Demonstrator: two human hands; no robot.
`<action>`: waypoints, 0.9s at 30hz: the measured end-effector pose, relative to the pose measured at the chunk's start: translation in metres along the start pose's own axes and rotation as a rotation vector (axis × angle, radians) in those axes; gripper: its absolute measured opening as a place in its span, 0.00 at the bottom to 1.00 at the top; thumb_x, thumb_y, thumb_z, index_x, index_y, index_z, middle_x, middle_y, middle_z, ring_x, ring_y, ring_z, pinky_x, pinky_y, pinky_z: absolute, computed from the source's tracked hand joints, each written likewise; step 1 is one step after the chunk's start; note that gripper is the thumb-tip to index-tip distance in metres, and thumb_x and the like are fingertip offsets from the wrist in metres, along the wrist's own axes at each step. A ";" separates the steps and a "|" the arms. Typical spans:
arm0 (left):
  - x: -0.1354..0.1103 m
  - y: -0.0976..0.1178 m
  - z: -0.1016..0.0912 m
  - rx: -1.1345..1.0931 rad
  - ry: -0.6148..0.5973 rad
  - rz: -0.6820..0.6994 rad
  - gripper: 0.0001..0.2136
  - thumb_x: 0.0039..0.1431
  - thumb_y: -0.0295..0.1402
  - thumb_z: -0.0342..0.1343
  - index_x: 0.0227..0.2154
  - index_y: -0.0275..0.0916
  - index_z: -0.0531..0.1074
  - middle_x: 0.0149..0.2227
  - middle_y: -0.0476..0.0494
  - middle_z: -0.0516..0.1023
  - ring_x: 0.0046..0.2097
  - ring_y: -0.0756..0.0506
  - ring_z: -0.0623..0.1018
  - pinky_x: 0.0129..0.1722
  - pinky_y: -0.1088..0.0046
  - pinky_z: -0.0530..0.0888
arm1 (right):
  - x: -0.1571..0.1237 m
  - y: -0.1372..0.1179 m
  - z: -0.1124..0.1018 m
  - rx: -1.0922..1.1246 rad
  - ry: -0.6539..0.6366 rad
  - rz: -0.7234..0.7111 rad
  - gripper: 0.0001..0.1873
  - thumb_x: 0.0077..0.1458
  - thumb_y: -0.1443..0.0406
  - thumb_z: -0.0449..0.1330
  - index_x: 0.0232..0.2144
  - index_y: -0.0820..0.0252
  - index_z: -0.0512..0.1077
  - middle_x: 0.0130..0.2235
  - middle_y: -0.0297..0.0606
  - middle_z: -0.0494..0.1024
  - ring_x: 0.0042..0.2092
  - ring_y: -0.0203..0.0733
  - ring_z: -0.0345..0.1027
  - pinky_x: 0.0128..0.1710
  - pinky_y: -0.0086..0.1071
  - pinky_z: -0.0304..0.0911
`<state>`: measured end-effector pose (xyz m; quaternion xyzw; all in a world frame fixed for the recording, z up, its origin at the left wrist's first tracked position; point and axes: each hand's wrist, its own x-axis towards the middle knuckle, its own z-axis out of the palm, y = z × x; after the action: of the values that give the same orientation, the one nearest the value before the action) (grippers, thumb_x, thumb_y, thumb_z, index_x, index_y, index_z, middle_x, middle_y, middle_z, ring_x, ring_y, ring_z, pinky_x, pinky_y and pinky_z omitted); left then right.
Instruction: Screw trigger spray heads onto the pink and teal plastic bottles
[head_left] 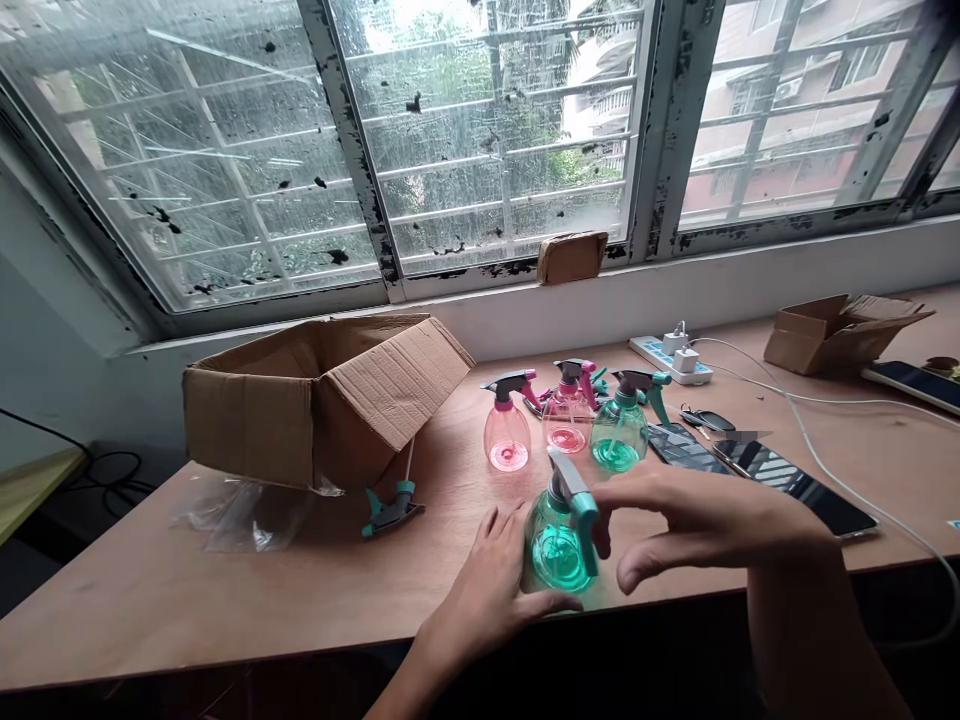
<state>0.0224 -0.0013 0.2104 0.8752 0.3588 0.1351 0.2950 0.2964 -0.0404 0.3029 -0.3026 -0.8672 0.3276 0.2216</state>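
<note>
A green spray bottle (556, 545) stands near the table's front edge. My left hand (491, 585) wraps round its left side and base. My right hand (694, 525) hovers just right of it, fingers bent and apart near the bottle's teal trigger head (574, 490), touching it at most lightly. Behind stand two pink spray bottles (507, 435) (568, 420) and another green one (619, 432) in a row. A loose teal and grey sprayer head (391, 510) lies to the left.
A large open cardboard box (315, 400) lies on the wooden table (225, 580), with clear plastic wrap (240, 510) beside it. At right are phones (795, 485), keys (705, 420), a power strip (671, 358) with cable, and a small cardboard box (832, 335).
</note>
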 end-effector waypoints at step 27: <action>-0.001 -0.003 0.003 -0.018 0.064 0.022 0.56 0.54 0.48 0.78 0.79 0.49 0.51 0.78 0.33 0.59 0.77 0.23 0.61 0.77 0.33 0.54 | 0.009 0.015 -0.001 -0.274 0.370 0.069 0.17 0.73 0.49 0.61 0.47 0.54 0.79 0.42 0.39 0.82 0.39 0.43 0.75 0.39 0.35 0.70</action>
<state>0.0210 -0.0017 0.2060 0.8716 0.3573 0.1694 0.2896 0.2968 -0.0249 0.2943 -0.4145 -0.8371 0.1533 0.3224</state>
